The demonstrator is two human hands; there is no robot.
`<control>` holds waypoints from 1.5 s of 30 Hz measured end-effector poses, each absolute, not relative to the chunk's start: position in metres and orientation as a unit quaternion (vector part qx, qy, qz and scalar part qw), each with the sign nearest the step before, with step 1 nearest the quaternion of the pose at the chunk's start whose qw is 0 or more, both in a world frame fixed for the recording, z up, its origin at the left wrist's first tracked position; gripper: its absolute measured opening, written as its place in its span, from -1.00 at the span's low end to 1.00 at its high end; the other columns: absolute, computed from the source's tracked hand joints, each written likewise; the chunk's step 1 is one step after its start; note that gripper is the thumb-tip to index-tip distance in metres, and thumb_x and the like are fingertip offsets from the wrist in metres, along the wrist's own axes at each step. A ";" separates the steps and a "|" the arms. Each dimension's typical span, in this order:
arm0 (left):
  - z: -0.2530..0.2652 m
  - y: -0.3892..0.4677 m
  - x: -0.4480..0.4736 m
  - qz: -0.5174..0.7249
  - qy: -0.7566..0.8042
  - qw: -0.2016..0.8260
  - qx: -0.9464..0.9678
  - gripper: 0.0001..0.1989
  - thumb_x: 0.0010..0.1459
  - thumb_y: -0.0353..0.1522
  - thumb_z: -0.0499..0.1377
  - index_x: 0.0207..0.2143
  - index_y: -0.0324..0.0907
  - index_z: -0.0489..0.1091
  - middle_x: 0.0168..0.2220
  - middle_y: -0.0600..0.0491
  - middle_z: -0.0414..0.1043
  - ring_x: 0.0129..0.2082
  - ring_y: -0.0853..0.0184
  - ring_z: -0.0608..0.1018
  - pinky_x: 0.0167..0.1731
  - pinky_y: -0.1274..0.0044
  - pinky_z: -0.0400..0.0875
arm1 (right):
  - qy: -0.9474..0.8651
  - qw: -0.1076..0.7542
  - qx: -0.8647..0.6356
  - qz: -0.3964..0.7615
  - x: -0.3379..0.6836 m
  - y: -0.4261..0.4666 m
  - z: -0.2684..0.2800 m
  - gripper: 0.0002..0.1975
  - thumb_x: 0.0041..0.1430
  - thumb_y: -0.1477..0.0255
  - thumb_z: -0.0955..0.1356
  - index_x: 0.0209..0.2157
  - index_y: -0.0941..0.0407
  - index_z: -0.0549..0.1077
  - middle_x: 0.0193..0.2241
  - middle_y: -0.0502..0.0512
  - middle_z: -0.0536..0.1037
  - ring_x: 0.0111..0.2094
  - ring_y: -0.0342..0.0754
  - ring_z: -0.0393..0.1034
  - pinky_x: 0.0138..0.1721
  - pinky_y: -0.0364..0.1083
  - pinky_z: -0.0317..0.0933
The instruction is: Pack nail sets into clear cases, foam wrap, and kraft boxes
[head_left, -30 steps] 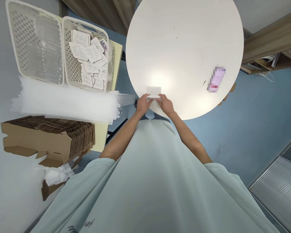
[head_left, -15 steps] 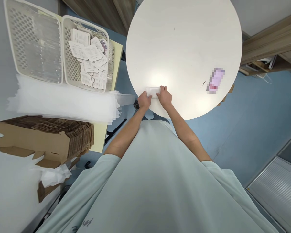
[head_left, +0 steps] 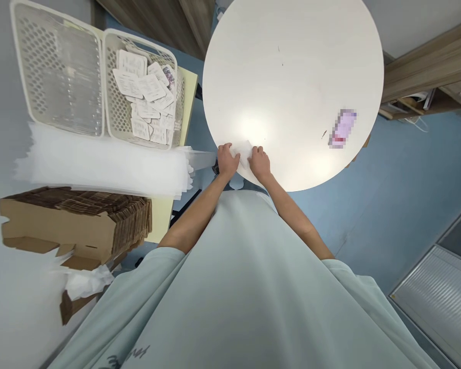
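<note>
Near the front edge of the round white table, a small white translucent wrapped packet lies between my hands. My left hand grips its left end, with the fingers curled and the thumb toward the middle. At the other end, my right hand has its fingers bent over the packet's right edge. Loose wrap stands up a little between the two hands. What is inside the wrapping cannot be made out.
On a side table at left stand a basket of printed cards, a basket of clear plastic pieces, a stack of white sheets and folded cardboard boxes. A blurred pink item lies on the round table's right.
The packet has gone from a flat, level rectangle to a tilted shape with loose wrap showing. My right hand has moved slightly down and its fingers have curled more. The view has shifted slightly.
</note>
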State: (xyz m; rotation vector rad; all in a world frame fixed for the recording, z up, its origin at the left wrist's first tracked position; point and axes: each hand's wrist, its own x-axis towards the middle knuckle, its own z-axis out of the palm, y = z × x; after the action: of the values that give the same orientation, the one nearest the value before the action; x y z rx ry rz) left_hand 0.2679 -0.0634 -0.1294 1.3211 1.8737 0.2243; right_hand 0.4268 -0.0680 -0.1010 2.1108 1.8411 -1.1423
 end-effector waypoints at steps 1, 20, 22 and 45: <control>-0.127 -0.064 0.268 0.079 0.745 0.417 0.515 -0.53 0.40 -0.33 0.32 0.30 -0.16 0.40 0.30 -0.26 0.52 0.32 0.00 0.58 0.37 0.22 0.46 | 0.586 0.060 0.712 -0.383 0.425 -0.075 -0.099 -0.71 0.57 0.45 0.29 0.22 0.20 0.38 0.25 0.53 0.48 0.17 0.39 0.55 0.25 0.33 0.46; -0.126 -0.020 0.215 0.061 0.709 0.459 0.532 -0.67 0.37 -0.42 0.27 0.15 -0.06 0.49 0.15 -0.14 0.58 0.10 0.01 0.66 0.27 0.12 0.53 | 0.488 -0.010 0.774 -0.403 0.356 -0.043 -0.115 -0.74 0.56 0.33 0.29 0.18 0.08 0.31 0.20 0.43 0.56 0.22 0.35 0.55 0.28 0.35 0.49; -0.124 -0.016 0.204 0.060 0.701 0.456 0.544 -0.69 0.39 -0.44 0.25 0.14 -0.04 0.50 0.13 -0.12 0.60 0.10 0.02 0.65 0.25 0.15 0.53 | 0.486 -0.019 0.774 -0.405 0.349 -0.035 -0.118 -0.73 0.54 0.34 0.31 0.17 0.10 0.32 0.20 0.45 0.57 0.21 0.36 0.56 0.28 0.36 0.50; -0.028 -0.131 0.191 0.083 0.746 0.468 0.466 -0.57 0.40 -0.28 0.23 0.27 -0.07 0.58 0.33 -0.14 0.62 0.21 -0.01 0.71 0.29 0.17 0.62 | 0.554 -0.047 0.680 -0.478 0.458 -0.095 -0.028 -0.74 0.55 0.27 0.32 0.13 0.02 0.54 0.03 0.22 0.77 -0.04 0.13 0.73 0.04 0.10 0.58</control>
State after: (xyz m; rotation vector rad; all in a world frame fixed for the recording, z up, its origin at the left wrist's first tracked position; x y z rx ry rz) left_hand 0.1911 -0.1308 -0.0276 1.1433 1.8303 0.2031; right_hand 0.4578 -0.0953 -0.0278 2.2043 1.7938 -1.5479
